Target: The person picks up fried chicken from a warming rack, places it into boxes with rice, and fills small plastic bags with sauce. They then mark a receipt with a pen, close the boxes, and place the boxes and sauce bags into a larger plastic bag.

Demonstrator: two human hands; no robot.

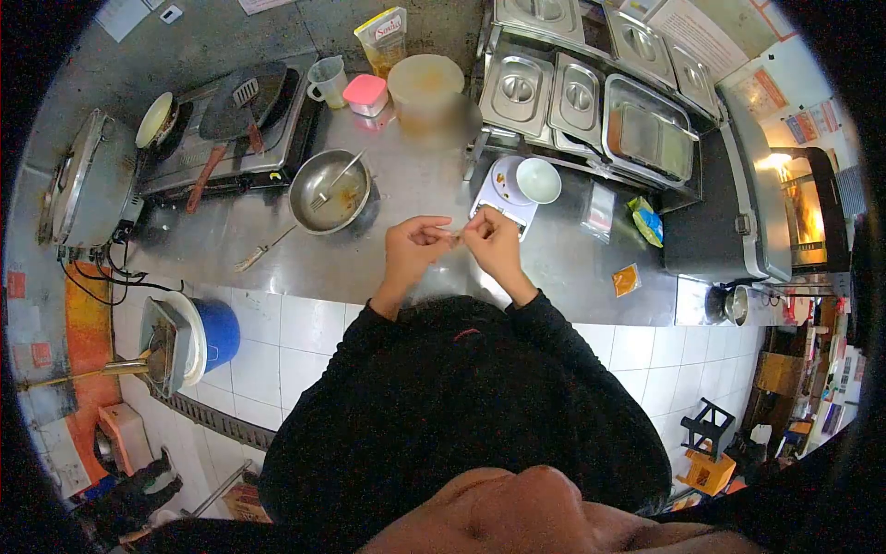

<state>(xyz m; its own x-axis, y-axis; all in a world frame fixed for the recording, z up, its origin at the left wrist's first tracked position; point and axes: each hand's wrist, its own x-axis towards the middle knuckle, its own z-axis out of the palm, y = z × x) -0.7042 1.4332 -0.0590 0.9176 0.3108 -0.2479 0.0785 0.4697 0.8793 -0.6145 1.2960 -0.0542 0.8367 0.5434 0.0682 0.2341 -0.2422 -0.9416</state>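
Note:
Both my hands meet over the front of the steel counter (415,175). My left hand (415,247) has its fingers bent, with thumb and forefinger pinched near something small and pale. My right hand (492,242) pinches at the same spot; what lies between the fingertips is too small to make out. Just beyond my right hand is a white kitchen scale (520,214), bearing a small white bowl (538,181) and a dish with brownish bits. To the left of my left hand, a metal pan (310,214) holds a fork and some brown residue.
A stove (198,152) with a griddle pan stands at the left. Behind are a measuring jug (328,83), a pink-lidded box (366,95) and a large tub (425,88). Steel trays (519,92), a green-blue packet (645,222) and an orange sachet (627,281) lie to the right.

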